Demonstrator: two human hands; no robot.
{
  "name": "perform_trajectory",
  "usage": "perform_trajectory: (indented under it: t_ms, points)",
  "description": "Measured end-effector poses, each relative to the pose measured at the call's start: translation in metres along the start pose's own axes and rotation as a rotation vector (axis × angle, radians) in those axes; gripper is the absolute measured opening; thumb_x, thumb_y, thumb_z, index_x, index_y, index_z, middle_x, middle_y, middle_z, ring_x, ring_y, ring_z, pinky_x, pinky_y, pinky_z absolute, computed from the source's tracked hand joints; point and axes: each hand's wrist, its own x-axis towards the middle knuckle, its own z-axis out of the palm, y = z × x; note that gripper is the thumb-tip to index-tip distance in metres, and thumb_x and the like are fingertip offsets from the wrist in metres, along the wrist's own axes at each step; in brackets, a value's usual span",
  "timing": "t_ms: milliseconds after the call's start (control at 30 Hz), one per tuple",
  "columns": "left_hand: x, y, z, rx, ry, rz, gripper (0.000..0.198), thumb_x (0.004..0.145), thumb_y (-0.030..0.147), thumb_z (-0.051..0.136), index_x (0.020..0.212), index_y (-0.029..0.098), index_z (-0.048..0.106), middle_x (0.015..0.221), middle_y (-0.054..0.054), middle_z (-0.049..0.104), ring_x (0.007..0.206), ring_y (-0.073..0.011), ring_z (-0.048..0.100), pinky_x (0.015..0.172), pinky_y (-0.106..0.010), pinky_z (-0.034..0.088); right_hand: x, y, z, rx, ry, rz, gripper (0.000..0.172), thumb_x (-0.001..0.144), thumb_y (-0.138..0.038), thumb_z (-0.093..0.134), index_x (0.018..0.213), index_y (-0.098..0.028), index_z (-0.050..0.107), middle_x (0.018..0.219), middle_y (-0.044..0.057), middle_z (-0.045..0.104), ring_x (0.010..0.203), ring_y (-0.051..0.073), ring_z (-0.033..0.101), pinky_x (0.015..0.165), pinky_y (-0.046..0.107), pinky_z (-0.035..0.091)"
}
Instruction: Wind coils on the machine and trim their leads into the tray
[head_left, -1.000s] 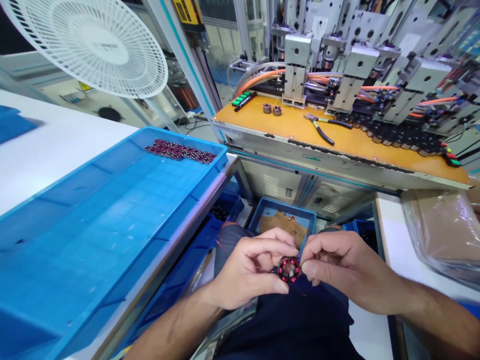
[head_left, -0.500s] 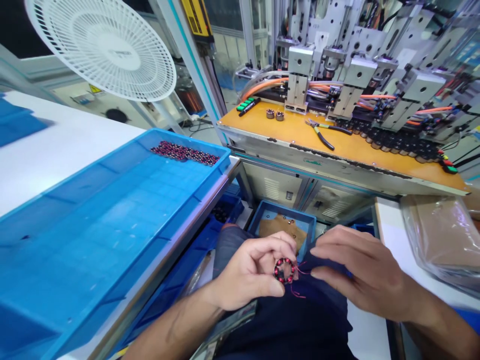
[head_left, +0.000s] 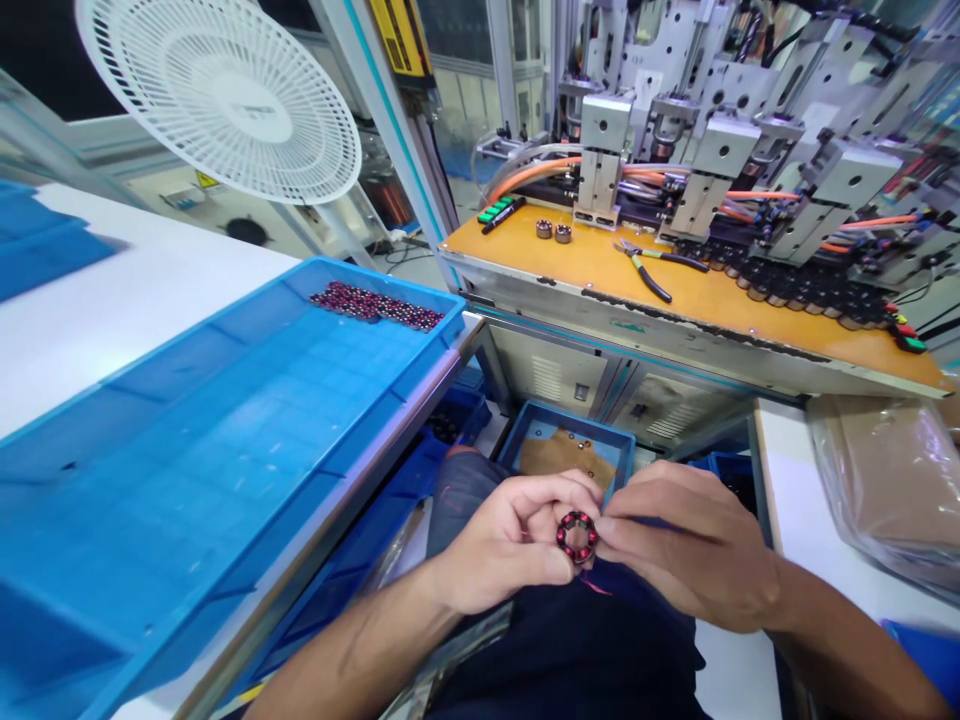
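A small ring-shaped motor stator (head_left: 577,538) wound with red wire is pinched between the thumb and fingers of my left hand (head_left: 517,535), above my lap. Thin red wire tails (head_left: 596,586) hang from its lower right side. My right hand (head_left: 686,540) meets the ring's right edge with thumb and forefinger pressed together. The wire ends at that spot are covered by these fingertips, so what the right hand pinches cannot be made out for certain.
A long blue tray (head_left: 225,420) at left holds rows of wound stators (head_left: 375,305). Pliers (head_left: 649,265), two loose stators (head_left: 553,231) and a black row of parts (head_left: 795,285) lie on the orange machine bench (head_left: 600,275). A blue bin (head_left: 628,440) stands below; a fan (head_left: 255,105) stands behind.
My right hand has moved left to the stator, and its thumb and fingers have closed at the ring's edge. The stator now faces the camera more squarely.
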Motion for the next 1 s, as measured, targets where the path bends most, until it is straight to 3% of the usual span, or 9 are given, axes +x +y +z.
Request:
perform_trajectory:
  t_ms: [200,300,400,500,600,700,867,1000]
  points:
    - [0.001,-0.002,0.000,0.218,0.044,0.153,0.029,0.076,0.019,0.080,0.104,0.027,0.076,0.101,-0.002,0.054,0.083,-0.0084,0.053,0.073,-0.019,0.046,-0.009,-0.007,0.014,0.111,0.112,0.219,0.010,0.091,-0.007,0.059,0.095,-0.013,0.065,0.082,0.006,0.067,0.070,0.012,0.064,0.062,0.023,0.053]
    - [0.002,-0.002,-0.001,0.300,0.067,0.209,0.041,0.076,0.016,0.080,0.113,0.032,0.072,0.109,-0.003,0.057,0.094,-0.0113,0.056,0.080,-0.021,0.046,-0.014,-0.010,0.021,0.073,0.170,0.272,0.009,0.092,-0.007,0.056,0.092,-0.014,0.062,0.080,0.006,0.065,0.068,0.012,0.064,0.061,0.023,0.054]
    - [0.000,0.001,-0.002,0.333,0.094,0.103,0.055,0.069,0.025,0.087,0.119,0.025,0.065,0.101,-0.002,0.061,0.089,-0.0122,0.057,0.079,-0.022,0.046,-0.017,-0.011,0.025,0.028,0.197,0.224,0.011,0.093,-0.008,0.053,0.093,-0.016,0.061,0.080,0.005,0.065,0.068,0.013,0.065,0.062,0.024,0.055]
    - [-0.003,0.004,-0.002,0.356,0.086,-0.048,0.034,0.079,0.033,0.078,0.102,0.015,0.061,0.077,0.001,0.058,0.068,-0.0080,0.053,0.064,-0.019,0.044,-0.017,-0.010,0.024,0.037,0.202,0.206,0.011,0.093,-0.008,0.053,0.094,-0.016,0.061,0.078,0.005,0.064,0.066,0.012,0.063,0.061,0.024,0.055]
    - [-0.006,0.003,0.000,0.287,0.095,-0.027,0.021,0.088,0.027,0.069,0.100,0.015,0.057,0.074,0.001,0.061,0.062,-0.0082,0.058,0.061,-0.020,0.047,-0.016,-0.011,0.023,0.019,0.198,0.223,0.013,0.089,-0.004,0.055,0.093,-0.015,0.062,0.078,0.005,0.064,0.065,0.012,0.063,0.062,0.023,0.055]
    - [-0.005,-0.001,0.001,0.184,0.089,0.073,0.016,0.088,0.015,0.067,0.101,0.016,0.057,0.086,-0.002,0.065,0.070,-0.0101,0.066,0.067,-0.023,0.053,-0.017,-0.011,0.023,-0.030,0.205,0.256,0.015,0.087,-0.002,0.057,0.092,-0.014,0.064,0.078,0.005,0.065,0.067,0.013,0.064,0.064,0.023,0.055]
    - [0.000,-0.007,-0.002,0.021,0.027,0.254,0.027,0.071,0.003,0.080,0.081,0.013,0.058,0.114,-0.005,0.062,0.087,-0.0121,0.071,0.081,-0.026,0.056,-0.015,-0.011,0.026,-0.121,0.224,0.320,0.014,0.088,-0.005,0.057,0.091,-0.017,0.062,0.077,0.004,0.066,0.067,0.012,0.066,0.061,0.021,0.054]
    - [0.006,-0.013,-0.007,-0.176,-0.028,0.319,0.047,0.063,0.007,0.088,0.069,0.014,0.042,0.103,-0.006,0.074,0.103,-0.0206,0.072,0.089,-0.032,0.055,-0.018,-0.007,0.021,-0.131,0.176,0.225,0.011,0.088,-0.007,0.058,0.091,-0.017,0.062,0.075,0.004,0.067,0.064,0.011,0.067,0.059,0.018,0.055]
